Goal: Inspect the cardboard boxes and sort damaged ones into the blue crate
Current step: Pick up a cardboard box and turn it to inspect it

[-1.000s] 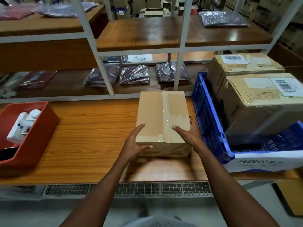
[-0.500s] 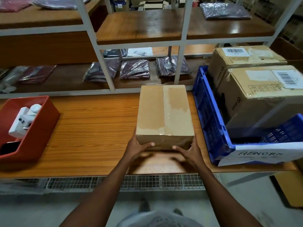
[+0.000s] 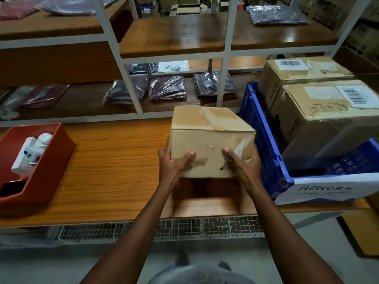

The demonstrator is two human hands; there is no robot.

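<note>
At centre frame, the left hand (image 3: 171,160) and right hand (image 3: 242,163) grip a small cardboard box (image 3: 211,138), tilted above the bench. At right, the blue crate (image 3: 264,152) already holds two boxes; this one seems under inspection, unsorted.

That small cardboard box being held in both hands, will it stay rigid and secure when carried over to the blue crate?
Probably fairly rigid: the small cardboard box keeps its square shape between the left hand and right hand. It looks light, lifted by its lower corners alone. The torn tape and creased top edge suggest the lid could flex, so support underneath seems wise.
</note>
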